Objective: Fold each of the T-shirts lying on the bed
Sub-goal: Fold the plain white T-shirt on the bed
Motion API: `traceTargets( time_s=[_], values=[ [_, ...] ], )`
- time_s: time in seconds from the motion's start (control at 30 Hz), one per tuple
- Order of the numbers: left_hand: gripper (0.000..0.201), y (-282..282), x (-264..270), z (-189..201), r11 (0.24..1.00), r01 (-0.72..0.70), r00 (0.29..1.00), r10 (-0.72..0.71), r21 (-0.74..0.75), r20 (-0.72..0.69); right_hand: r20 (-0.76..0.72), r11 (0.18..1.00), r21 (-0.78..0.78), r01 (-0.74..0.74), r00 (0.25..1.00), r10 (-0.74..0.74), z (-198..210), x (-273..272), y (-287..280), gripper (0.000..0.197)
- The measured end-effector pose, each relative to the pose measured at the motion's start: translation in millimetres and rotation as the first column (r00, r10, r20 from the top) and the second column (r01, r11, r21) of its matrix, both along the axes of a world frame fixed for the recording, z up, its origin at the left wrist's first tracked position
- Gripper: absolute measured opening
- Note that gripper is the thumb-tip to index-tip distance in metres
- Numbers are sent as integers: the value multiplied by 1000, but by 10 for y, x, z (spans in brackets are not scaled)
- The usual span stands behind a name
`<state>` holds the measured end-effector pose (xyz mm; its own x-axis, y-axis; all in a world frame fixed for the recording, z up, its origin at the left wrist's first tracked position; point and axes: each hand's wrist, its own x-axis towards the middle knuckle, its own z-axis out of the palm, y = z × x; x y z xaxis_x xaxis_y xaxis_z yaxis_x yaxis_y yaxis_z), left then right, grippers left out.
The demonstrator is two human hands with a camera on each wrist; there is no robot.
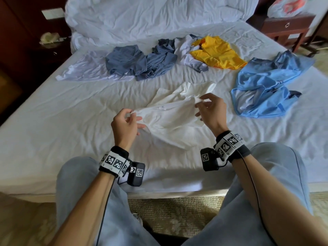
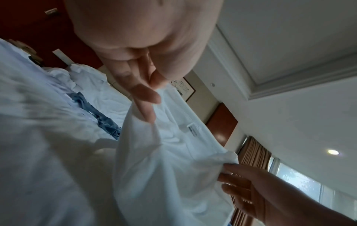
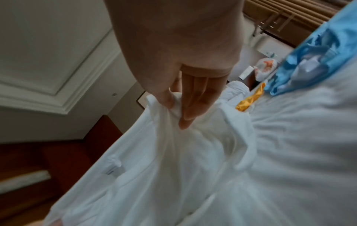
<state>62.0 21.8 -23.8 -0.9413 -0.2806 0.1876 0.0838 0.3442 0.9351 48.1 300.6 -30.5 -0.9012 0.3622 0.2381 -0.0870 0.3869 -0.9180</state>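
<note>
A white T-shirt lies rumpled near the front edge of the bed, its neck end lifted a little between the two hands. The left hand pinches the cloth at one side of the neckline between thumb and fingertips, the other fingers loosely spread; the right hand pinches the opposite side the same way, thumb against forefinger, with the remaining fingers straight and hanging down. The rest of the shirt trails on the sheet toward the person's knees. Behind it, across the middle of the bed, other clothes lie unfolded: a pale white shirt spread flat at the left, two crumpled grey-blue shirts partly over it and touching each other, a white and grey garment beside them, and a yellow shirt resting against that one. A light blue shirt lies bunched at the right, well apart from the white T-shirt. A heaped white duvet fills the head of the bed. A dark wooden side table with a plastic bag on top stands at the far right. A small white tag sits inside the neckline; its print is too small to read. Black-and-white square markers cover the wristbands on both wrists.
</note>
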Motion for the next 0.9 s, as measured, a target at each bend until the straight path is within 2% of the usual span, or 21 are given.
traceTargets(
  time_s=[0.1, 0.2, 0.4, 0.5, 0.57, 0.7, 0.9],
  values=[
    [11, 128, 15, 304, 992, -49, 995, 59, 117, -85, -72, 985, -168, 44, 996, -57, 221, 62, -110, 15],
    [14, 251, -10, 674, 977, -71, 981, 105, 200, -164, -185, 973, -208, 100, 973, -140, 508, 51, -233, 13],
    [14, 483, 90, 1672, 934, -92, 889, 233, 345, -394, -454, 934, -338, 118, 848, -272, 1566, 153, -328, 10],
    [16, 544, 221, 2149, 921, -27, 840, 232, 390, -490, -532, 927, -357, 114, 791, -302, 2069, 283, -356, 14],
    [15, 536, 293, 2449, 923, -4, 790, 238, 384, -565, -564, 930, -351, 113, 767, -306, 2358, 399, -390, 9],
    [13, 449, 449, 3065, 922, 5, 659, 288, 387, -694, -603, 933, -352, 76, 744, -289, 2930, 614, -426, 13],
    [16, 383, 833, 3896, 932, 11, 471, 315, 362, -824, -760, 931, -364, 41, 565, -322, 3738, 1097, -426, 14]
  ],
)
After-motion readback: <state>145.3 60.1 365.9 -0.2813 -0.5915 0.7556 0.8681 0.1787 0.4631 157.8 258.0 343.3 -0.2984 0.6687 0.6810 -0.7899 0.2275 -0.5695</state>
